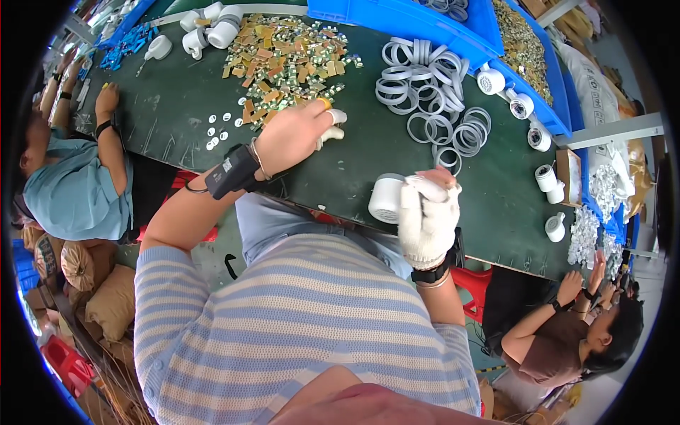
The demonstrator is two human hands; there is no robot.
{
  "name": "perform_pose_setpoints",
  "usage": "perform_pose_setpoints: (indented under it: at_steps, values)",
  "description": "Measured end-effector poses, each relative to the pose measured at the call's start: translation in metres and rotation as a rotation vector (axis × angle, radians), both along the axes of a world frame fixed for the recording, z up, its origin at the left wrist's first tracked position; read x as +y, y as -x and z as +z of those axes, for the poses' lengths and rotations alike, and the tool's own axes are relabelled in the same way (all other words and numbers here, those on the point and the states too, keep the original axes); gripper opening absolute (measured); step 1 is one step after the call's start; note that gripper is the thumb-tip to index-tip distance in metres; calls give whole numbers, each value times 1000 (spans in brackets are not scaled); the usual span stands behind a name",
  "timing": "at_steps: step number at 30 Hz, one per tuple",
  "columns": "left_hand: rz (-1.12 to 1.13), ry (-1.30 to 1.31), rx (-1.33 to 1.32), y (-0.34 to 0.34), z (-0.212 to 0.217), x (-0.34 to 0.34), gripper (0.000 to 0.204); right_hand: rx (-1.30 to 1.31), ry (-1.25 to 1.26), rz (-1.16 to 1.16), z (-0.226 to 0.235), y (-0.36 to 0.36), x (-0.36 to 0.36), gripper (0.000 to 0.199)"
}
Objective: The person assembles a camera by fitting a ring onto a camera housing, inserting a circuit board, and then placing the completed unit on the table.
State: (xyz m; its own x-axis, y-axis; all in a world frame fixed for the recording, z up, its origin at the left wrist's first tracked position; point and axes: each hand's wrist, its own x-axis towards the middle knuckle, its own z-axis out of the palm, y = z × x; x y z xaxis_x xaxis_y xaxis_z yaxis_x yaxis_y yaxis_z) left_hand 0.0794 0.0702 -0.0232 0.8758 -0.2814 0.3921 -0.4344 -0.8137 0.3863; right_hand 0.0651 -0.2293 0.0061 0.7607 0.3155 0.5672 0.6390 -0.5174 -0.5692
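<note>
My right hand (428, 216), in a white knitted glove with the fingertips bare, is closed round a white round plastic housing (387, 197) at the near table edge. My left hand (294, 138) wears yellow and white finger covers. Its fingers curl together at the near edge of a heap of small circuit boards (283, 60); whatever they may hold is hidden. Several small white round stickers or discs (223, 134) lie left of that hand. Beyond my right hand, grey rings (428, 85) are heaped, with a few loose ones closest to the glove.
Blue bins (411, 25) line the far side, one filled with small parts (524, 49). White housings (520, 106) stand along the right, near clear plastic pieces (584, 237). More white housings (223, 32) lie far left. Co-workers sit at left (78, 184) and right (559, 340).
</note>
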Motion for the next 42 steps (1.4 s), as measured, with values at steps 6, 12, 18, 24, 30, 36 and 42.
perform_pose_setpoints:
  at_steps: [6,12,18,24,30,36,42]
  values:
    - [-20,-193,48,-1,-1,3,39,-8,147,62,-9,-8,8,15]
    - [3,-178,-26,-9,-18,-3,27,-13,157,98,-6,-8,9,12]
    - [1,-209,-35,3,-15,3,47,73,164,50,-1,-3,8,11]
    - [230,119,-76,-34,11,85,47,60,142,24,-9,-7,8,10]
    - [362,667,110,-140,-6,189,64,104,134,-8,-7,-12,15,7]
    - [689,395,217,-170,13,244,85,156,102,-17,0,-10,19,6]
    - [730,327,53,-154,-5,297,53,172,132,-33,4,-7,24,7]
